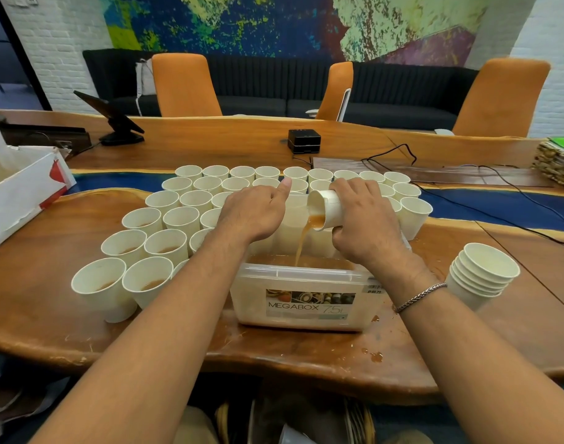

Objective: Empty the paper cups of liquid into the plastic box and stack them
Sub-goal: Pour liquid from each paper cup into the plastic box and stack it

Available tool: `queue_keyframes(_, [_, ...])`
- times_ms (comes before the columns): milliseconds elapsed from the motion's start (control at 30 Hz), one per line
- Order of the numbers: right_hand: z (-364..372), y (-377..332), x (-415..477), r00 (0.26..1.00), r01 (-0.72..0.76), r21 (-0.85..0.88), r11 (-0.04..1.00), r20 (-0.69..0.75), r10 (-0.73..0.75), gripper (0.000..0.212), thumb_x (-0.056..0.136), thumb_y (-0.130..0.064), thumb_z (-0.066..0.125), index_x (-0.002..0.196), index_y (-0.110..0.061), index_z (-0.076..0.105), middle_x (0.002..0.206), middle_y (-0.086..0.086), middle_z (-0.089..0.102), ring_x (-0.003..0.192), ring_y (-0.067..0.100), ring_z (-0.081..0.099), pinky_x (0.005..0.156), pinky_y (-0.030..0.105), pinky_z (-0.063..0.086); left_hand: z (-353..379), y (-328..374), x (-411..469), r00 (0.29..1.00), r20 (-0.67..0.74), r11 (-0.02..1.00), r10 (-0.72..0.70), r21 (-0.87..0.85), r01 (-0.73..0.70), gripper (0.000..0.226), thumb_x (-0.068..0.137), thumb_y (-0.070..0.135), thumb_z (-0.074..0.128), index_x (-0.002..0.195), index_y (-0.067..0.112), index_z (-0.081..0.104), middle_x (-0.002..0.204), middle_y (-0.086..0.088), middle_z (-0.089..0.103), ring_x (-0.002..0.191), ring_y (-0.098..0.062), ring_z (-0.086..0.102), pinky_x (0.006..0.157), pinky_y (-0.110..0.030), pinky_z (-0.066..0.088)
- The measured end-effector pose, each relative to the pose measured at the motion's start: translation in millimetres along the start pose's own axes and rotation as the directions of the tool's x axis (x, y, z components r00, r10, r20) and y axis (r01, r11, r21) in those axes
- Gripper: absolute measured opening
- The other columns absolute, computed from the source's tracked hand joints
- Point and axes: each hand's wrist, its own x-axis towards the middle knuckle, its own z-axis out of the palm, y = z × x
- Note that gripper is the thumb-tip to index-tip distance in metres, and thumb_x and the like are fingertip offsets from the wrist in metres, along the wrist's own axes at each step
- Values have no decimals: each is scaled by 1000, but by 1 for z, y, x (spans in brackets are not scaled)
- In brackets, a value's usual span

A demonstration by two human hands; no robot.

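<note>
On the glossy wooden table [82,331], mid-frame, the right hand [367,225] clasps the wall of a tipped white paper cup [325,208], probably light and crushable, so best held gently mid-body, pouring brown liquid [303,241] into the clear plastic box [251,302] below; whether the left hand [255,216] grips anything is hidden.

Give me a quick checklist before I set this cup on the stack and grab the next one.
1. Stream of liquid lands inside the plastic box: ok.
2. Tipped cup fully drained: not ok, liquid is running out.
3. Right hand grips the cup securely: ok, fingers wrap round it.
4. Stack of empty cups upright, with its top open: ok.
5. Left hand already on the next full cup: cannot tell, its fingers are hidden.
6. Table dry around the box: not ok, spilled drops lie near its front edge.
</note>
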Motion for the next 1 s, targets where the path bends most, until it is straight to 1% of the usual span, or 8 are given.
queue_keyframes(133, [-1,-1,0,1000,10,-32,999,-3,-10,65,77,-16,69,136,-22,41,136,3,47,125,26,38,98,40,41,-1,1,0,1000,-1,1000,-4,6,4,65,104,59,10,101,21,62,125,-8,66,116,-28,55,100,-46,42])
queue_keyframes(233, [-1,-1,-1,999,31,-50,998,-22,-32,67,77,-15,69,138,-21,41,138,4,46,128,27,37,99,40,40,1,-1,1,1000,-4,1000,-1,7,1,63,104,59,10,95,20,59,121,-9,67,112,-29,55,97,-45,41])
queue_keyframes(367, [-4,-2,-1,992,74,-97,993,-92,-83,68,74,-13,72,136,-19,46,139,7,46,130,29,36,99,41,39,2,-2,3,1000,2,1000,2,11,-2,69,104,59,9,106,18,65,121,-8,67,111,-29,55,96,-44,42])
queue_keyframes(667, [-8,-7,-2,990,84,-140,987,-98,-98,74,78,-13,76,143,-21,41,151,11,36,143,32,24,109,48,34,3,-3,4,999,-21,999,30,34,-29,61,105,56,10,83,19,54,111,-10,68,105,-31,56,93,-45,43])
queue_keyframes(767, [-6,-5,-3,994,66,-148,987,-80,-79,70,77,-17,72,140,-24,42,144,6,44,136,28,35,109,47,32,2,-2,3,999,-21,999,30,28,-30,59,105,56,11,82,21,52,110,-10,68,105,-32,57,93,-46,43])
queue_keyframes(900, [-5,-3,-4,987,-74,29,997,143,69,56,78,-32,68,129,-27,44,119,-1,61,113,26,56,100,46,37,3,-4,5,1000,-8,999,24,33,-24,61,105,57,12,83,22,56,110,-9,68,103,-30,56,92,-45,43])
queue_keyframes(967, [-10,-2,-2,983,-153,162,975,126,133,52,78,-36,71,124,-23,49,117,1,61,110,26,55,95,45,42,2,-4,5,999,-25,999,34,35,-34,58,105,55,14,76,26,55,112,-7,69,109,-29,56,104,-51,38])
queue_keyframes(1000, [-13,0,-2,981,-184,217,959,99,166,53,78,-40,73,123,-22,52,118,1,60,111,26,52,94,45,44,2,-1,4,996,-66,997,67,46,-64,57,106,53,18,78,27,60,116,-4,68,118,-27,54,112,-56,29])
